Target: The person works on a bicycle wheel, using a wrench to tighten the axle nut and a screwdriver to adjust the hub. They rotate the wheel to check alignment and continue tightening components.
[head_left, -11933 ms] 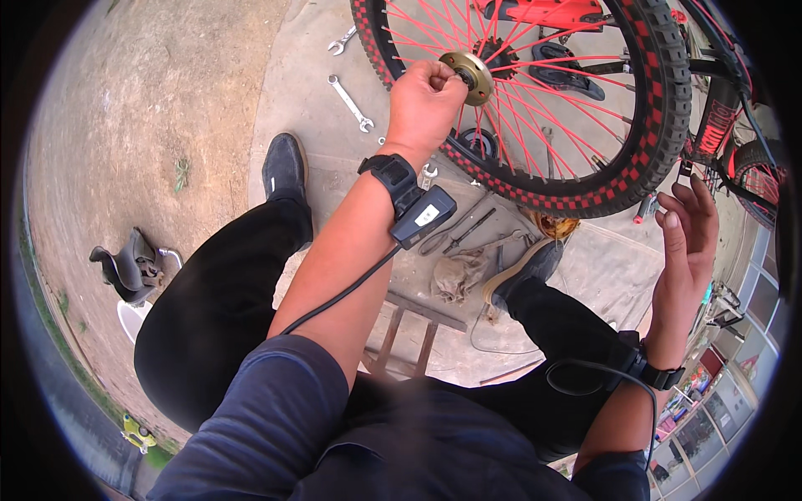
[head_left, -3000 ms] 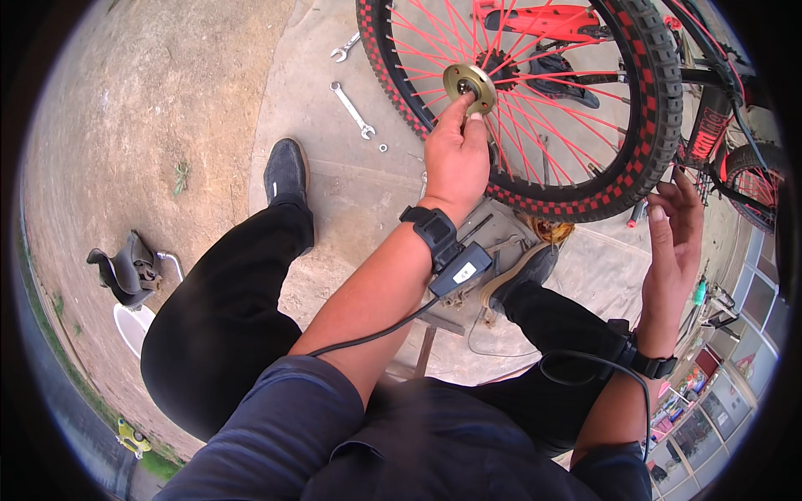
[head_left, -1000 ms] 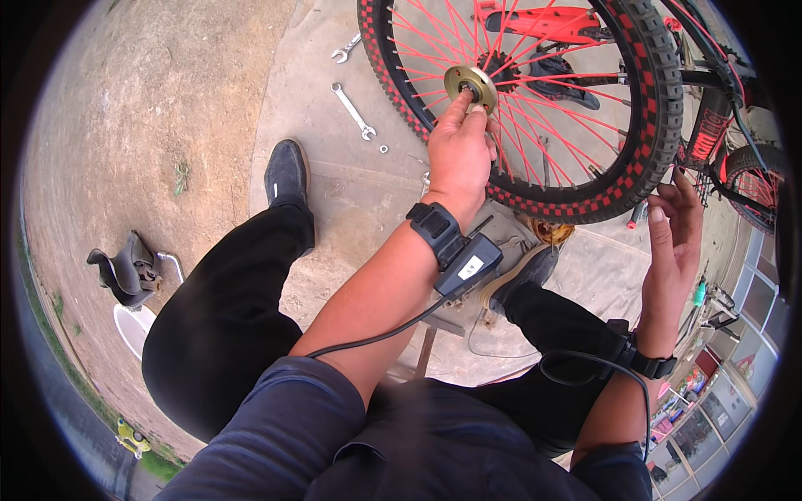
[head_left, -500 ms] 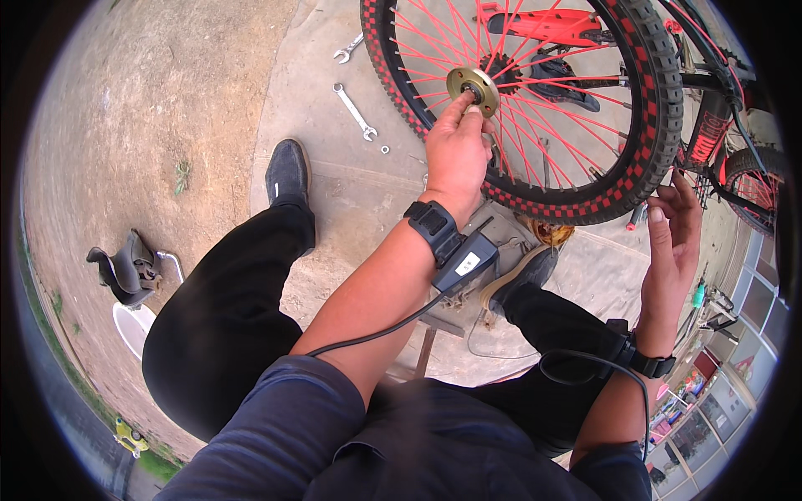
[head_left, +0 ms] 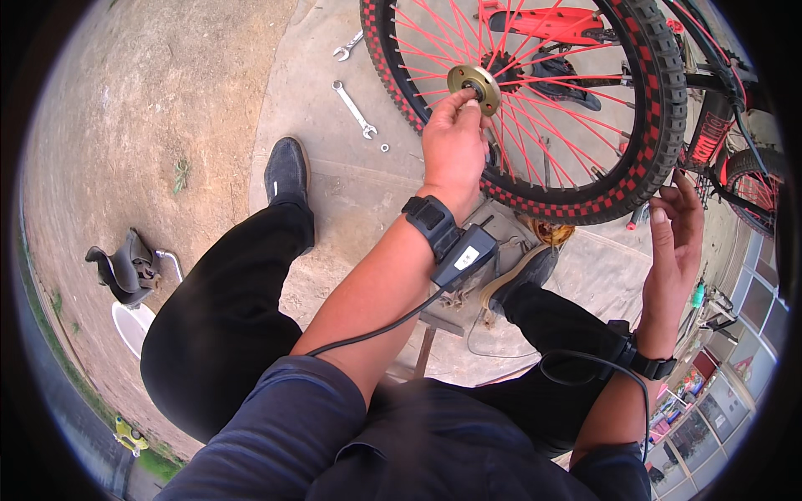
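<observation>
Wheel hub (head_left: pixel 460 78), top middle, is pinched at its tip by the left hand (head_left: pixel 454 140), likely for grip; the right hand (head_left: pixel 675 237) is held open.

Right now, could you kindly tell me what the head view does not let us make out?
All in the head view:
Brass disc: centre partly hidden by the fingers of the left hand, so anything pinched there is unclear.
Checkered tyre: top cut off by the upper edge.
Wooden frame: mostly covered by the left forearm and dark clothes.
Yellow object, far lower left: too small to identify.
</observation>
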Motion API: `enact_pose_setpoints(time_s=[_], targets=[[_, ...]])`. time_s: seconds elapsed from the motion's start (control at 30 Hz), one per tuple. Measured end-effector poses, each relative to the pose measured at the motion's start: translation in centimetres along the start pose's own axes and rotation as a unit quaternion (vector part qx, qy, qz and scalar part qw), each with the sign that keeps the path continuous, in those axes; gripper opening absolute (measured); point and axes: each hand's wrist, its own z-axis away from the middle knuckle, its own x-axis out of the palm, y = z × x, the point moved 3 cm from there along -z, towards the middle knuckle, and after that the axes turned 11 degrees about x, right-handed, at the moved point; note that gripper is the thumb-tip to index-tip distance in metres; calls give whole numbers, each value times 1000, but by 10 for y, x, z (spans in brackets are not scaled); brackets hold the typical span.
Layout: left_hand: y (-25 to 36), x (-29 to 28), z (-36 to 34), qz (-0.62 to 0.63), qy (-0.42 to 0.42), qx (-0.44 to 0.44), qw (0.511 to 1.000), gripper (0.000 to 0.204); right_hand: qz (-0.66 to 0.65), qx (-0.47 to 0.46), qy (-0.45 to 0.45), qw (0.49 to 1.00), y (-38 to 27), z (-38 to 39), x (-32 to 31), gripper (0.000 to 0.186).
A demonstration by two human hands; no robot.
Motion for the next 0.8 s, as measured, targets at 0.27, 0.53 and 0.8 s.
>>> enact_pose_setpoints(time_s=[0.27,0.53,0.8], targets=[[3,-1,-11,59,-12,-51,997,11,5,-5,0,1000,0,0,1,56],[2,-2,-12,74,-17,-72,994,12,4,-6,1,1000,1,-1,1,55],[-4,-1,-15,39,-12,-55,998,14,4,-7,0,1000,2,-2,0,55]])
